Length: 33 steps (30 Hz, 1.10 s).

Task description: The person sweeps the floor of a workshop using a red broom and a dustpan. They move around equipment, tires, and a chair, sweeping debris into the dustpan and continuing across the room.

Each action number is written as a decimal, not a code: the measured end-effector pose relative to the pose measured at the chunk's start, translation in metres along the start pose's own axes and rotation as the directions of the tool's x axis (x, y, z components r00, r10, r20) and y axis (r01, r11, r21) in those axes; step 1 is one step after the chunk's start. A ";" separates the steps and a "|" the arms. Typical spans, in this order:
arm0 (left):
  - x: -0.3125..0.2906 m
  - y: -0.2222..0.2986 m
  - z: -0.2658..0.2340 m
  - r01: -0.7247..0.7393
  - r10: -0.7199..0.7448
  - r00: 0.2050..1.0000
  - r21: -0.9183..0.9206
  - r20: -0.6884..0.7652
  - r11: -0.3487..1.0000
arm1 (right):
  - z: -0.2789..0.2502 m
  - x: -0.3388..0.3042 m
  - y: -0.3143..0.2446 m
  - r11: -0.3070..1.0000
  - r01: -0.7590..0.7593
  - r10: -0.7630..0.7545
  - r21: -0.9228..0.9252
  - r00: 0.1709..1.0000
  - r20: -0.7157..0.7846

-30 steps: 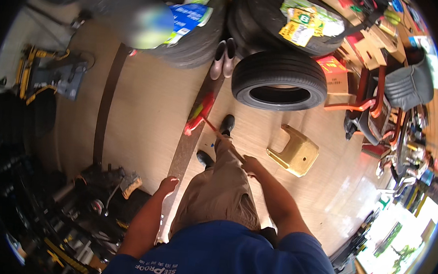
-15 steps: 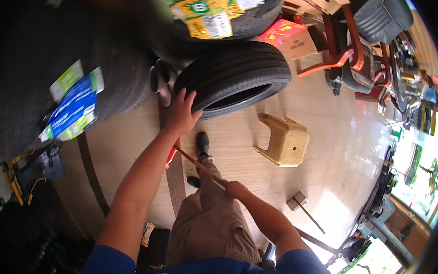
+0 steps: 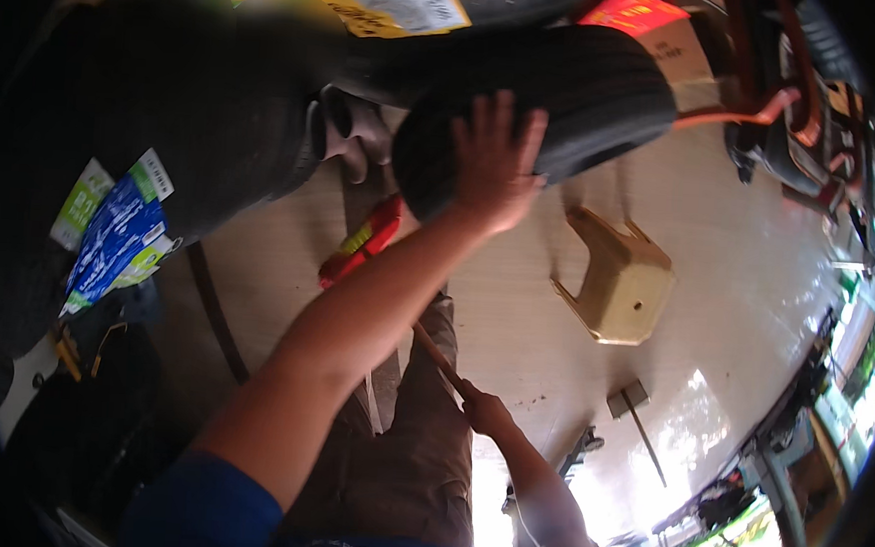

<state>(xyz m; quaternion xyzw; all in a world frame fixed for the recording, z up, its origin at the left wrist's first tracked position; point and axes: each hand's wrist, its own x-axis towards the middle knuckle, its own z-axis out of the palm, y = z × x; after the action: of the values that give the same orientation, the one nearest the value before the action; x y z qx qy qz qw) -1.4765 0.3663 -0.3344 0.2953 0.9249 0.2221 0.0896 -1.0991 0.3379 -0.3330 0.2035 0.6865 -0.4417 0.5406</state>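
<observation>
Tire (image 3: 608, 108) at upper centre of frame, tread facing camera. Left hand (image 3: 496, 172) open, fingers spread over the tread, apparently touching, not gripping. Right hand (image 3: 487, 415), lower centre, wrapped round a wooden stick (image 3: 439, 356); red broom head (image 3: 362, 244) left of centre, any join hidden behind the left forearm (image 3: 365, 314). Tire likely heavy, stiff, grippy, hard to damage; best held two-handed by its edges. Stick probably light, rigid; mid-length grip suits.

grips (image 3: 496, 172): 2 | touched tire (image 3: 588, 107): 1 | broom (image 3: 439, 358): 1 | boots (image 3: 366, 134): 2 | stool (image 3: 625, 280): 1
</observation>
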 end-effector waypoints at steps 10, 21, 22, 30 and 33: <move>0.040 0.054 0.029 0.098 -0.116 0.982 -0.125 -0.152 0.987 | -0.004 -0.022 -0.005 0.994 -0.049 0.051 -0.096 0.999 0.016; -0.108 -0.157 0.052 0.461 -0.473 0.880 -0.305 0.039 0.833 | -0.007 -0.007 -0.011 0.992 -0.104 0.102 -0.065 0.994 -0.041; -0.128 -0.200 0.064 0.573 -0.548 0.819 -0.178 0.172 0.800 | -0.010 -0.003 -0.012 0.987 -0.141 0.139 -0.076 0.990 -0.025; -0.107 -0.396 0.116 0.414 -0.450 0.872 0.200 0.194 0.888 | -0.015 0.038 0.003 0.962 -0.220 0.219 -0.162 0.975 -0.025; -0.079 -0.458 0.152 0.307 -0.297 0.947 -0.079 0.122 0.948 | -0.016 0.048 0.001 0.951 -0.203 0.198 -0.233 0.979 -0.044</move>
<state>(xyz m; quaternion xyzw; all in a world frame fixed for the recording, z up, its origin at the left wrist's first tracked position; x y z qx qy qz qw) -1.5994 0.0416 -0.6783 0.1571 0.9411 0.2340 0.1870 -1.1232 0.3418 -0.3777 0.2107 0.7153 -0.2974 0.5962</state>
